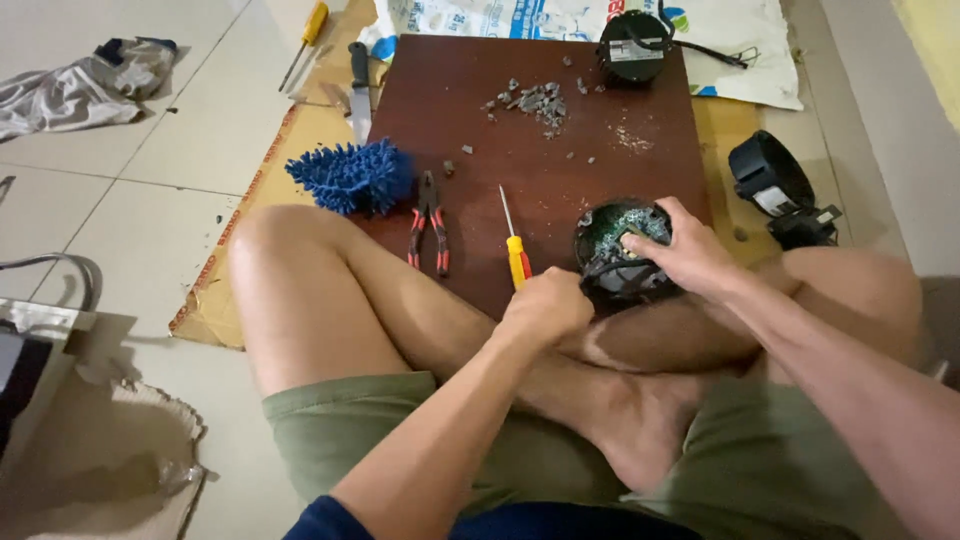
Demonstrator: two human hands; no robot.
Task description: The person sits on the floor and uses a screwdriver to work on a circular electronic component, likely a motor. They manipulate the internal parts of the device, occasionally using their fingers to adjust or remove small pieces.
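Observation:
A round black device with a green circuit board inside rests at the near edge of a dark brown board, against my crossed legs. My right hand grips its right rim, with the fingers reaching over the circuit board. My left hand is curled into a fist at the device's near-left rim, beside its black wires. What the fist encloses is hidden. A yellow and red screwdriver lies on the board, just left of my left hand.
Red-handled pliers and a blue fluffy duster lie at the board's left. Grey broken bits litter its far side. One more round black unit stands at the back and another black part to the right. A knife lies on cardboard.

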